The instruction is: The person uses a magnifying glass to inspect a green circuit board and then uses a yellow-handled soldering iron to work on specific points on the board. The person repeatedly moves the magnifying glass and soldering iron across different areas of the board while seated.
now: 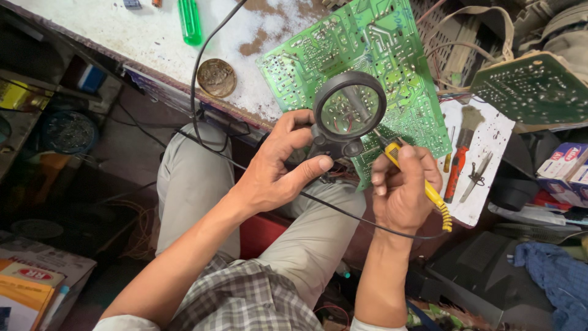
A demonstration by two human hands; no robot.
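Note:
My left hand (278, 168) grips the black handle of a round magnifying glass (349, 110) and holds it over a large green circuit board (373, 55) at the bench edge. My right hand (401, 190) holds a yellow-handled soldering iron (429, 193) like a pen. Its tip points up-left under the lens onto the board. The iron's black cord (202, 67) loops from the handle across my lap and up over the bench. Through the lens the solder joints appear enlarged.
A second green circuit board (533, 86) lies at the right. A brush and an orange-handled tool (456, 171) rest on a white board. A green screwdriver (190, 21) and a round brass tin (216, 77) sit on the worn bench top. Boxes and a blue cloth (554, 276) crowd the floor.

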